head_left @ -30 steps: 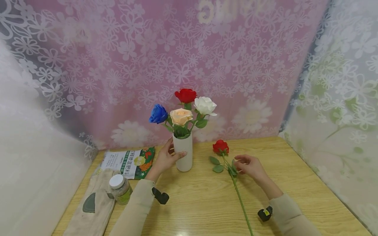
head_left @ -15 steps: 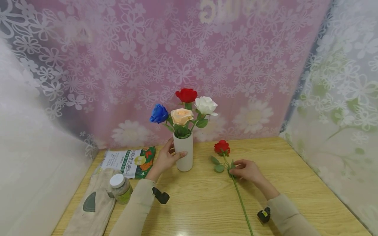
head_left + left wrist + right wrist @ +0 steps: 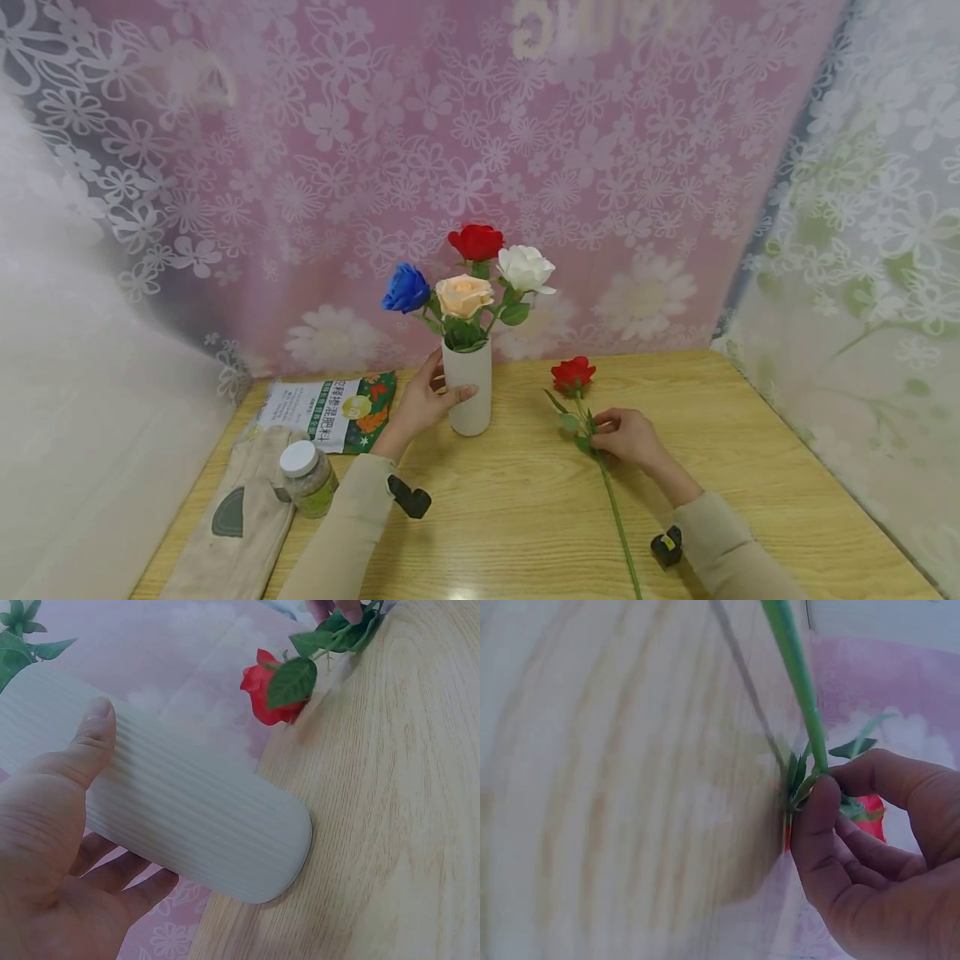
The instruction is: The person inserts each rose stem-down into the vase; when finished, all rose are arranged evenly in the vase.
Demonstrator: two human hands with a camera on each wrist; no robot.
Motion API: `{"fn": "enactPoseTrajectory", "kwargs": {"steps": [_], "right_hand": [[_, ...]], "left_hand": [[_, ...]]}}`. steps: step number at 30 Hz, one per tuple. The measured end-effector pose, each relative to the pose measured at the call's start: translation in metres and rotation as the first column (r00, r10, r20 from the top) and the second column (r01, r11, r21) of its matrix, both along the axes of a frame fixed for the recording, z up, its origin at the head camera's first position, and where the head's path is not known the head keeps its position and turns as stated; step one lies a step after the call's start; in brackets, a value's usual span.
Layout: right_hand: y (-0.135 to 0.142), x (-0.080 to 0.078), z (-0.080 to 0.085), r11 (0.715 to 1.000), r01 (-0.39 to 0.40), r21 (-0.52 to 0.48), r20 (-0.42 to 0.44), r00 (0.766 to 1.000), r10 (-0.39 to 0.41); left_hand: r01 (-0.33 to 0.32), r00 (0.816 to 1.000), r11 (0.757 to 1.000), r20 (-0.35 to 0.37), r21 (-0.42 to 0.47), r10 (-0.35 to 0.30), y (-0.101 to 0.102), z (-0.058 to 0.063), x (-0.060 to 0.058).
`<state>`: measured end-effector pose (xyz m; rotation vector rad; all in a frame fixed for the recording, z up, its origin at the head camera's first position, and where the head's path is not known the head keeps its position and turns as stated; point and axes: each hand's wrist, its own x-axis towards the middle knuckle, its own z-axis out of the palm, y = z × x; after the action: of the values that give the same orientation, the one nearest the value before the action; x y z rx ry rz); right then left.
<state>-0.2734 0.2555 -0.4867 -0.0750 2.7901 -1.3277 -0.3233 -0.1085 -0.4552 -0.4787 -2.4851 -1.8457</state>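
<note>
A white ribbed vase (image 3: 469, 400) stands upright on the table, and my left hand (image 3: 429, 403) grips its side, thumb across the front. In it are a blue rose (image 3: 406, 288), a peach rose (image 3: 464, 297), a white rose (image 3: 526, 269) and a red rose (image 3: 476, 242). To the right, my right hand (image 3: 632, 438) pinches the green stem of another red rose (image 3: 573, 375) just below its leaves. Thumb and forefinger meet on that stem (image 3: 799, 682) in the right wrist view. The vase's wall (image 3: 202, 795) fills the middle of the left wrist view.
At the left lie a printed green-and-white packet (image 3: 330, 417) and a beige cloth item (image 3: 251, 508) with a grey patch. A jar (image 3: 309, 479) with a white lid stands beside the cloth. Flowered curtains (image 3: 600, 167) surround the wooden table (image 3: 525, 517) at the back and sides.
My right hand has closed its fingers on the loose rose's stem. That rose has turned a little, its bloom shifting slightly right. The left hand keeps its hold on the vase.
</note>
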Motion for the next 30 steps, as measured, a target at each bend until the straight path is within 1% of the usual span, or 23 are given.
{"fn": "enactPoseTrajectory", "kwargs": {"steps": [4,8,10,13,16,19,24,26,30], "right_hand": [[0.001,-0.002,0.002,1.0,0.018,0.012,0.01,1.0,-0.018],[0.003,-0.003,0.004,1.0,0.021,-0.023,0.036,0.999,-0.02],[0.004,-0.003,0.005,0.998,0.01,-0.066,0.035,0.999,-0.008],[0.005,-0.002,0.01,0.986,-0.029,-0.166,0.028,0.999,0.034],[0.004,-0.002,0.019,0.966,-0.075,-0.249,0.0,0.997,0.077],[0.001,-0.002,0.032,0.958,-0.088,-0.275,-0.047,0.996,0.078],[-0.006,-0.001,0.056,0.95,-0.073,-0.305,-0.13,0.991,0.035],[-0.01,0.0,0.064,0.94,-0.072,-0.334,-0.159,0.987,0.019],[-0.019,0.003,0.078,0.908,-0.083,-0.411,-0.214,0.977,-0.007]], "left_hand": [[-0.001,1.0,1.0,-0.008,-0.015,0.001,-0.001,-0.001,0.0],[-0.004,1.0,1.0,-0.006,-0.021,0.004,-0.001,-0.002,-0.001],[-0.008,1.0,1.0,-0.006,-0.026,0.008,-0.001,-0.003,-0.001],[-0.011,1.0,0.999,-0.01,-0.032,0.011,-0.002,-0.003,-0.001],[-0.013,1.0,0.999,-0.015,-0.038,0.013,-0.002,-0.003,-0.001],[-0.01,1.0,0.999,-0.016,-0.04,0.009,-0.002,-0.002,-0.001],[0.002,1.0,0.999,-0.03,-0.039,-0.003,-0.002,-0.002,-0.001],[0.005,0.999,0.999,-0.033,-0.042,-0.006,-0.003,-0.001,0.0],[0.006,1.0,0.999,-0.03,-0.05,-0.007,-0.002,-0.001,-0.001]]}}
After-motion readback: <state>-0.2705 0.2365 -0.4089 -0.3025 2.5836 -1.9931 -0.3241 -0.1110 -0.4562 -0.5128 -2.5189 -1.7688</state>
